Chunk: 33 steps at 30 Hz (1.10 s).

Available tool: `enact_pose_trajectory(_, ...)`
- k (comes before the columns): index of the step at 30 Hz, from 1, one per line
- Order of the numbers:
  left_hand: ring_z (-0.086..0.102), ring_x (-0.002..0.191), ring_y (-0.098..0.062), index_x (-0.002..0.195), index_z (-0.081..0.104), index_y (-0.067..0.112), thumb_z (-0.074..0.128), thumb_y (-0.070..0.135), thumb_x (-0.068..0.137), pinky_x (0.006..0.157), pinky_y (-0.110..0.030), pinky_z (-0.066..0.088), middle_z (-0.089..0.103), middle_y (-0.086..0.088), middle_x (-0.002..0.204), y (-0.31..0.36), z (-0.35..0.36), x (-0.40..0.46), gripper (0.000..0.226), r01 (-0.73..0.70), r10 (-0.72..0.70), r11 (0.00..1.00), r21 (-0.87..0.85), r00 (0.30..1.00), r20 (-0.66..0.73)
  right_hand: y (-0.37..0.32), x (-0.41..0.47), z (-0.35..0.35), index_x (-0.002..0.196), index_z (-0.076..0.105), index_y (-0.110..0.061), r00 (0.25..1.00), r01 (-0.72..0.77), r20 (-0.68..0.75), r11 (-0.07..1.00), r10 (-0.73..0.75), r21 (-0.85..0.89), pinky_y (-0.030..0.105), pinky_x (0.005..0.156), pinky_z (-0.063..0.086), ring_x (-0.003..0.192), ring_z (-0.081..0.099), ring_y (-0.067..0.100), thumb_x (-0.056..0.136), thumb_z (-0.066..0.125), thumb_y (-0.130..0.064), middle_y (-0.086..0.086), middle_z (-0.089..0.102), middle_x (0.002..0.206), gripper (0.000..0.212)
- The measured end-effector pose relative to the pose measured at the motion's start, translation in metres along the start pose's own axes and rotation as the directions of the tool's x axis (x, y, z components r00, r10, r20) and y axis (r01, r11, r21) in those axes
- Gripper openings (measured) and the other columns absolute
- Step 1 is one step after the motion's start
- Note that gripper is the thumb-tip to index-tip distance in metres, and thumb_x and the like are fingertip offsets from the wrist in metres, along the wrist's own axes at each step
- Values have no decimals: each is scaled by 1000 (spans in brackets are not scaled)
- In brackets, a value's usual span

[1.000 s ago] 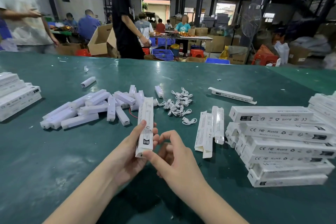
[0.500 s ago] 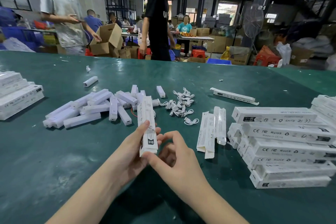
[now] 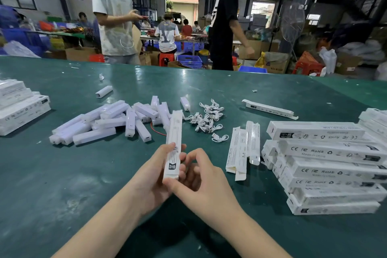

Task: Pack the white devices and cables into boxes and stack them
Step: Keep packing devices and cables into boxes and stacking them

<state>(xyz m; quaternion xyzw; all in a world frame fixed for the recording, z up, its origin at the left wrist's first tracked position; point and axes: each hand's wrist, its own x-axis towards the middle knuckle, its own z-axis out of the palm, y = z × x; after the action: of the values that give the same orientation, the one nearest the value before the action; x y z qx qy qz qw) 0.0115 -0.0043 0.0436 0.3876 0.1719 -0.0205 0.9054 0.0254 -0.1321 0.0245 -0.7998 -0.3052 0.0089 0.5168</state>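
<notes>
Between my two hands sits one long white box (image 3: 173, 146), tilted away from me over the green table (image 3: 41, 174). Left hand (image 3: 154, 176) is wrapped round its lower half, thumb on the left edge and fingertips peeking out on the right. Right hand (image 3: 201, 182) is curled in close, thumb pressing the box's bottom end, so both are grasping it. Can't tell what's inside, that end looks closed from here.

Just past my fingers to the left is the loose heap of white devices (image 3: 109, 121), and straight ahead, slightly right, the little pile of coiled white cables (image 3: 207, 119). Right of my right hand lie a couple of empty boxes (image 3: 243, 148) with flaps open, then the stack of packed boxes (image 3: 330, 165). Another stack (image 3: 18, 109) sits far off to my left, and a single box (image 3: 270, 109) lies alone beyond the cables.
</notes>
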Motion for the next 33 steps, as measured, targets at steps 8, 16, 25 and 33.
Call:
enact_pose_trajectory(8, 37, 35, -7, 96, 58, 13, 55, 30, 93, 38, -18, 35, 44, 5, 51, -6, 0, 1, 18, -102, 115, 975, 195, 992, -54, -1, -4, 10, 97, 33, -45, 995, 70, -43, 949, -87, -308, 19, 67, 45, 71, 57, -2, 69, 52, -68, -33, 58, 78, 41)
enact_pose_trajectory(16, 42, 40, -8, 98, 56, 12, 63, 36, 83, 39, -16, 40, 45, 3, 57, -5, -3, 2, 30, -27, 24, 994, 103, 999, 35, 1, 2, -2, 98, 50, -33, 965, 195, -62, 855, -255, -481, 30, 65, 51, 76, 63, 4, 71, 37, -82, -19, 68, 84, 57)
enact_pose_trajectory(25, 46, 53, -16, 84, 58, 9, 62, 35, 90, 53, -25, 53, 47, -1, 60, -8, -5, 2, 27, 15, -19, 989, 145, 1000, 23, 8, 1, -2, 86, 32, -38, 968, 198, -41, 848, -249, -492, 29, 61, 49, 71, 60, 7, 73, 41, -82, -19, 64, 78, 47)
enact_pose_trajectory(33, 48, 42, -12, 88, 58, 11, 62, 30, 90, 44, -21, 48, 52, 0, 57, -9, -6, 11, 19, -4, 7, 997, 82, 1000, -30, 16, 7, -3, 87, 40, -37, 998, 62, -3, 920, -69, -386, 25, 62, 43, 64, 53, 2, 71, 49, -79, -26, 57, 68, 47)
